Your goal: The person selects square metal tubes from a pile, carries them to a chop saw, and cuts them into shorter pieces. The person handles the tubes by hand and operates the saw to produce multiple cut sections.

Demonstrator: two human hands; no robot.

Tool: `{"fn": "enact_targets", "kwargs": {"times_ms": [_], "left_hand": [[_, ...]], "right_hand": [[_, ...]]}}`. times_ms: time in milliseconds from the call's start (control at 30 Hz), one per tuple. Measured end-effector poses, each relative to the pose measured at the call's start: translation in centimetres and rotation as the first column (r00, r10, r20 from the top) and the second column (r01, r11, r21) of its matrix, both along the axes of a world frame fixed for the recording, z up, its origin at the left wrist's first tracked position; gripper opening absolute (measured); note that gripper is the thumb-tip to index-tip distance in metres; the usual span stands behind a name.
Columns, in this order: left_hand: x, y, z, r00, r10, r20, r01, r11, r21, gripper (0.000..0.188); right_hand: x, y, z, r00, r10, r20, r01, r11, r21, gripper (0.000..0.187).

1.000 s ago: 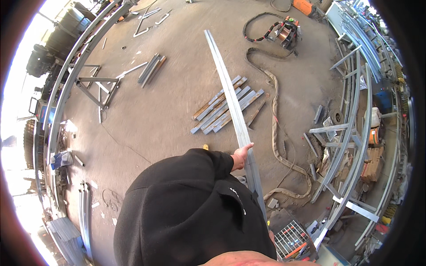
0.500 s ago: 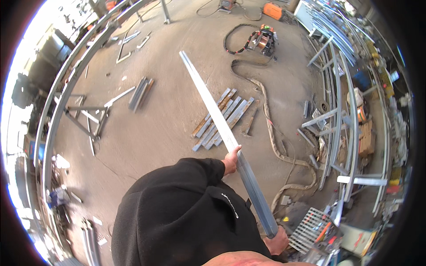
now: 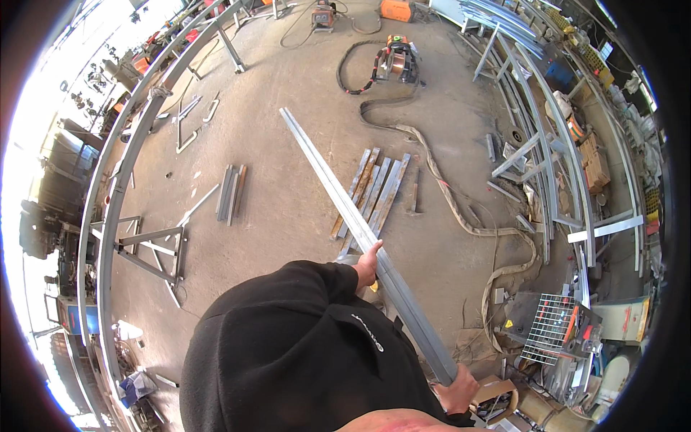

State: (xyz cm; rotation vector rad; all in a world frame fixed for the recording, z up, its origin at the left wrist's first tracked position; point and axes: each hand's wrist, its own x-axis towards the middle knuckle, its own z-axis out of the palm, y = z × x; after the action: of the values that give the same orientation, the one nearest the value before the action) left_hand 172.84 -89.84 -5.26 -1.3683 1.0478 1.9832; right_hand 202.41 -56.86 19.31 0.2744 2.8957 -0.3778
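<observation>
A long grey metal bar [image 3: 414, 306] with a groove along its length slants across in front of me, from lower right to upper left. My left hand [image 3: 368, 266] is closed around its middle, thumb on top. At its near end, my right hand [image 3: 459, 390] grips it low by my side. The far end sticks out over the floor, above a row of short metal bars [image 3: 389, 191], some of them rusty. A small yellow thing [image 3: 374, 286] shows just below my left hand, too little of it to name.
A wire feeder [image 3: 396, 61] with a dark hose stands ahead; a wrapped cable [image 3: 450, 198] snakes down the floor. Long steel rails [image 3: 115, 187] curve along the left, beside a triangular metal frame [image 3: 155, 248]. At right are a metal rack [image 3: 543, 158], a wire grid [image 3: 549, 327] and a cardboard box [image 3: 497, 396].
My view has turned to the right, so the floor things have swung round in it. Both hands keep hold of the bar, and its far end sits slightly lower and further left in view.
</observation>
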Motion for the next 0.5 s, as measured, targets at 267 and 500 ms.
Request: {"fn": "enact_targets", "kwargs": {"times_ms": [267,500], "left_hand": [[-5.4,-13.0,-0.2,1.000,-0.017,-0.016,0.018,0.999,0.035,0.097],[-15.8,-27.8,-5.3,0.990,-0.068,-0.121,0.075,0.996,0.053,0.106]], "right_hand": [[-2.7,-16.2,-3.5,0.993,-0.121,0.004,0.120,0.989,0.087,0.064],[-12.3,-34.6,-4.3,0.977,-0.158,0.144,0.146,0.985,0.089,0.062]]}}
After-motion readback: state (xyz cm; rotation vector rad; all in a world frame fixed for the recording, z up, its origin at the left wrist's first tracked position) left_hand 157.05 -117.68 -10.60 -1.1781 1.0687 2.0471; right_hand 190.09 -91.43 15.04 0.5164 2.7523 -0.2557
